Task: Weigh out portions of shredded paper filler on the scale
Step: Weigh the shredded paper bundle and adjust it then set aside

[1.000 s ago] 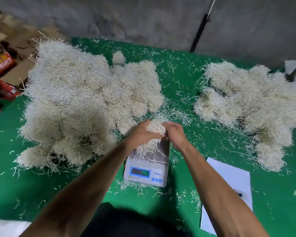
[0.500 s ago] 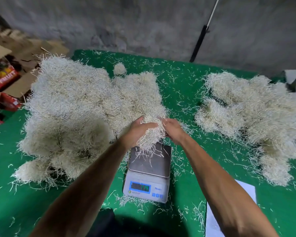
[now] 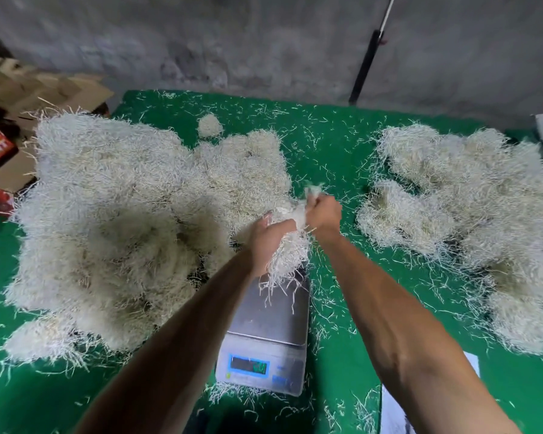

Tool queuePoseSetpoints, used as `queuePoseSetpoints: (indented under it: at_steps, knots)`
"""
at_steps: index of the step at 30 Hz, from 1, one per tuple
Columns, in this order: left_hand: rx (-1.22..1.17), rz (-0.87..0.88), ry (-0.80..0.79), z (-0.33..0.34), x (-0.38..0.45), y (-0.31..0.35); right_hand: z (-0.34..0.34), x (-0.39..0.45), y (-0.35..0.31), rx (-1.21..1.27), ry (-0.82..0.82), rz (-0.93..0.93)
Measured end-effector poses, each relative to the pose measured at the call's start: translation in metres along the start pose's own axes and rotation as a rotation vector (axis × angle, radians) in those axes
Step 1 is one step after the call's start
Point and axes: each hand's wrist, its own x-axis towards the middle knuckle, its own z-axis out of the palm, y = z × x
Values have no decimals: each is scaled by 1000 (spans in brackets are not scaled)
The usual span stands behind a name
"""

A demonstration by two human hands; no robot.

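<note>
Gripping one pale shredded-paper clump (image 3: 287, 245) above the grey digital scale (image 3: 268, 321), left hand (image 3: 268, 236) and right hand (image 3: 322, 214) should lift clear, shedding nothing.

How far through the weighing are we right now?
Done, apparently: clumps lie in the right pile. In hand: both hands, left hand and right hand, hold one portion lifted over the scale, whose platform is nearly bare; the display is unreadable. Left: the large left heap awaits weighing.
</note>
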Motion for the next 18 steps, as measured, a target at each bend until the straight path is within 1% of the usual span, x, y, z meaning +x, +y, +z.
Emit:
queuePoseSetpoints:
  at_steps: [2, 3, 5, 7, 10, 12, 13, 15, 16, 17, 18]
  knots:
    - [16, 46, 1, -2, 0, 1, -20, 29, 13, -67, 65, 83]
    - [33, 71, 35, -4, -1, 1, -31, 43, 19, -107, 85, 119]
    - [43, 98, 67, -10, 8, -1, -53, 65, 30, -170, 131, 148]
    - [-26, 58, 95, -23, 18, -8, -71, 77, 48, -181, 158, 216]
    - [-54, 5, 154, -42, 30, -17, -90, 76, 84, -182, 176, 298]
    - [-121, -27, 183, -44, 36, -25, -87, 67, 99, -96, 173, 346]
    - [-150, -45, 183, -39, 40, -28, -83, 63, 102, -49, 127, 382]
    - [-162, -72, 188, -24, 41, -30, -80, 58, 106, 99, -70, 447]
    - [-150, -57, 188, -17, 40, -32, -82, 58, 107, 203, -137, 467]
    - [-133, -38, 184, -10, 41, -35, -89, 58, 107, 328, -143, 471]
    - [-134, -38, 187, -5, 41, -38, -98, 59, 108, 443, -77, 463]
